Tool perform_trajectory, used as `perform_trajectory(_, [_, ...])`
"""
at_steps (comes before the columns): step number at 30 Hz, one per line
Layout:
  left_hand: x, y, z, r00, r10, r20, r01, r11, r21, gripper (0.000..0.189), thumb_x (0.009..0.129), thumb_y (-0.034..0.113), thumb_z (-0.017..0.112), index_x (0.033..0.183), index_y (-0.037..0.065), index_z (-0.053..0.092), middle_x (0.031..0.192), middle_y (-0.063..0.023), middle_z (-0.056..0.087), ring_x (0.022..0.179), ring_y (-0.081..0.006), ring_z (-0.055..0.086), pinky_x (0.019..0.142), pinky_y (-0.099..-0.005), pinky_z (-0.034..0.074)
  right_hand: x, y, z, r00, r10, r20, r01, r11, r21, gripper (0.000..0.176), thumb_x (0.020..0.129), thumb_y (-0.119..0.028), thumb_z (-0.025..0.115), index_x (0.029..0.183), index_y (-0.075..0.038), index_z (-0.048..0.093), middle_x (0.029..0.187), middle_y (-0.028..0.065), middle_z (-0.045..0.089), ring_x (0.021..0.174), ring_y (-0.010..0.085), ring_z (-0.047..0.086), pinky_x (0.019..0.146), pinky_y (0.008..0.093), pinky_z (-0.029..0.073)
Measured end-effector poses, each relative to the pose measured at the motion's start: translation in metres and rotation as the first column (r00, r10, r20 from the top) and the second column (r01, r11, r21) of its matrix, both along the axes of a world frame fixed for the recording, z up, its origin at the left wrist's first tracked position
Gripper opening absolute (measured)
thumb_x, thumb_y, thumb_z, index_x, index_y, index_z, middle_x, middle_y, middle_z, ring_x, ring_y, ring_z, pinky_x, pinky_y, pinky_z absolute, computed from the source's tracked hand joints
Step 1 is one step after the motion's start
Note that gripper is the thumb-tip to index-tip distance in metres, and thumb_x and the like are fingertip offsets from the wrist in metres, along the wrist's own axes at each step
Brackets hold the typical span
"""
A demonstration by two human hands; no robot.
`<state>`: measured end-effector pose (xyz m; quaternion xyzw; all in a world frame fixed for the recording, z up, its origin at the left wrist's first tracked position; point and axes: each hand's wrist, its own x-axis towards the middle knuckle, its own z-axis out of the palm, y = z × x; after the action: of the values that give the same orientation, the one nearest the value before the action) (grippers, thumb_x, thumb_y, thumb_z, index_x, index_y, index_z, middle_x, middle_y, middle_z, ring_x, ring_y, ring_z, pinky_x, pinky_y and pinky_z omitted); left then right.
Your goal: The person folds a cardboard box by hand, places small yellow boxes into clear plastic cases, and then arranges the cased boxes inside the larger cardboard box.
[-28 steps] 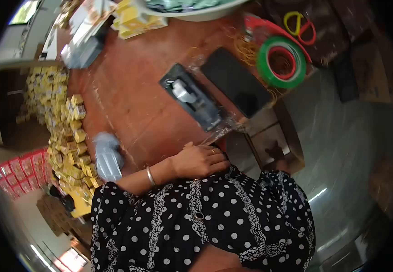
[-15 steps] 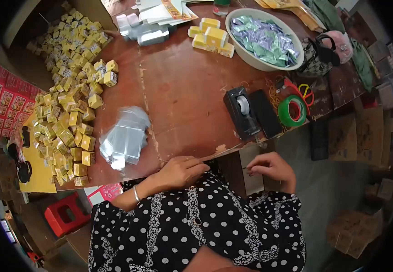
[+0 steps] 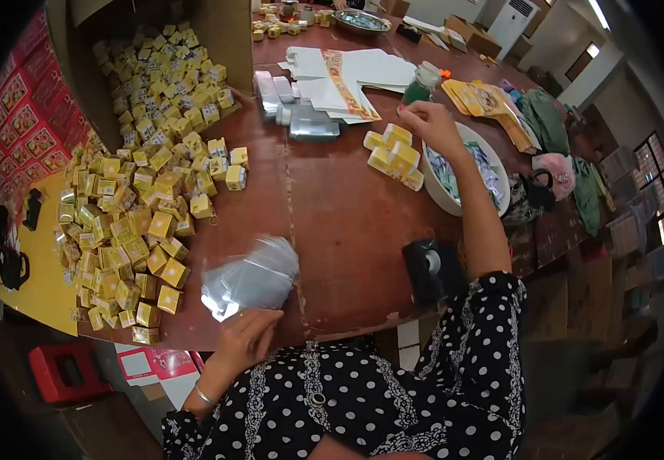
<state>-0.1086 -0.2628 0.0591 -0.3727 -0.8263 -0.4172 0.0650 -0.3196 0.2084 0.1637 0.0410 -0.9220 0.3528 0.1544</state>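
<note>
clear sleeves [image 3: 251,276] lie by loosely curled left hand [image 3: 248,337]; half-closed right hand [image 3: 428,126] near yellow boxes [image 3: 393,157], forearm [image 3: 481,211] crossing bowl [image 3: 438,193], both holds unclear.

One left hand [image 3: 245,337] and one right hand [image 3: 430,123]; one pile of clear sheets [image 3: 254,277]; one white bowl [image 3: 441,199]; one tape dispenser [image 3: 419,276]; one red stool [image 3: 48,368]. The small yellow boxes [image 3: 161,225] overlap too heavily to count.
</note>
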Motion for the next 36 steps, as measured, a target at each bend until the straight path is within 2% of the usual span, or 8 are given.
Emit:
perform_trajectory(1, [-0.003, -0.003, 0.0, 0.999, 0.04, 0.004, -0.04, 0.999, 0.028, 0.031, 0.08, -0.006, 0.071, 0.109, 0.004, 0.071, 0.097, -0.0116, 0.074, 0.085, -0.0296, 0.073, 0.075, -0.0367, 0.059, -0.036, -0.009, -0.012, 0.997, 0.049, -0.057, -0.039, 0.986, 0.16, 0.027, 0.094, -0.027, 0.071, 0.097, -0.001, 0.075, 0.082, 0.0076, 0.075, 0.072, 0.0137, 0.07, 0.067, 0.0295, 0.054])
perform_trajectory(5, [-0.016, -0.01, -0.006, 0.991, 0.129, 0.039, -0.131, 0.99, 0.044, 0.031, 0.078, -0.008, 0.071, 0.107, 0.004, 0.072, 0.096, -0.0122, 0.074, 0.085, -0.0303, 0.073, 0.075, -0.037, 0.059, -0.145, -0.053, -0.038, 0.965, 0.034, 0.259, -0.068, 0.99, 0.124, 0.031, 0.095, -0.03, 0.071, 0.105, 0.0, 0.075, 0.095, 0.0088, 0.077, 0.086, 0.0161, 0.072, 0.078, 0.0324, 0.056])
perform_trajectory(7, [-0.022, -0.016, -0.002, 0.981, 0.186, 0.05, -0.187, 0.982, 0.006, 0.03, 0.078, -0.008, 0.071, 0.106, 0.003, 0.072, 0.095, -0.0124, 0.074, 0.084, -0.0297, 0.073, 0.073, -0.0367, 0.059, -0.206, -0.045, -0.074, 0.971, 0.056, 0.231, -0.08, 0.992, 0.096, 0.04, 0.094, -0.036, 0.072, 0.114, -0.001, 0.074, 0.106, 0.0157, 0.076, 0.098, 0.0256, 0.072, 0.088, 0.0369, 0.055])
perform_trajectory(9, [-0.028, -0.023, 0.002, 0.974, 0.211, 0.083, -0.211, 0.977, -0.016, 0.031, 0.077, -0.008, 0.072, 0.106, 0.003, 0.072, 0.094, -0.0123, 0.074, 0.083, -0.0292, 0.073, 0.072, -0.0365, 0.059, -0.245, -0.042, -0.093, 0.982, 0.035, 0.186, -0.11, 0.906, 0.409, 0.064, 0.087, -0.05, 0.075, 0.129, -0.001, 0.067, 0.123, 0.0226, 0.07, 0.114, 0.0339, 0.068, 0.099, 0.0398, 0.051])
perform_trajectory(12, [-0.04, -0.026, 0.007, 0.966, 0.237, 0.103, -0.235, 0.971, -0.037, 0.032, 0.076, -0.009, 0.072, 0.106, 0.003, 0.072, 0.093, -0.0117, 0.074, 0.082, -0.0281, 0.073, 0.07, -0.0361, 0.059, -0.258, -0.044, -0.098, 0.921, 0.026, 0.388, -0.197, 0.891, 0.408, 0.087, 0.08, -0.061, 0.078, 0.139, -0.001, 0.059, 0.135, 0.0263, 0.063, 0.123, 0.0374, 0.062, 0.106, 0.0402, 0.047])
perform_trajectory(18, [-0.057, -0.027, 0.004, 0.968, 0.231, 0.099, -0.224, 0.972, -0.076, 0.033, 0.076, -0.007, 0.072, 0.107, 0.004, 0.072, 0.094, -0.0099, 0.073, 0.083, -0.0271, 0.072, 0.07, -0.0357, 0.059, -0.271, -0.034, -0.098, 0.901, 0.011, 0.433, -0.215, 0.879, 0.425, 0.101, 0.074, -0.072, 0.077, 0.143, -0.002, 0.056, 0.135, 0.027, 0.062, 0.128, 0.0371, 0.059, 0.108, 0.0422, 0.046])
perform_trajectory(24, [-0.065, -0.022, 0.0, 0.971, 0.204, 0.127, -0.196, 0.978, -0.071, 0.033, 0.076, -0.006, 0.072, 0.108, 0.004, 0.071, 0.094, -0.0092, 0.072, 0.085, -0.0268, 0.072, 0.072, -0.0357, 0.059, -0.261, -0.048, -0.085, 0.916, 0.08, 0.392, -0.316, 0.746, 0.586, 0.082, 0.087, -0.07, 0.064, 0.131, 0.0, 0.064, 0.117, 0.027, 0.07, 0.112, 0.0411, 0.066, 0.102, 0.0456, 0.049])
perform_trajectory(36, [-0.065, -0.018, -0.002, 0.963, 0.217, 0.161, -0.205, 0.975, -0.087, 0.031, 0.076, -0.006, 0.073, 0.106, 0.003, 0.072, 0.093, -0.0096, 0.072, 0.084, -0.0269, 0.073, 0.072, -0.0359, 0.06, -0.272, -0.093, -0.072, 0.888, -0.057, 0.456, -0.325, 0.623, 0.711, 0.087, 0.089, -0.079, 0.051, 0.123, 0.0, 0.069, 0.113, 0.025, 0.072, 0.109, 0.0397, 0.068, 0.098, 0.0459, 0.05])
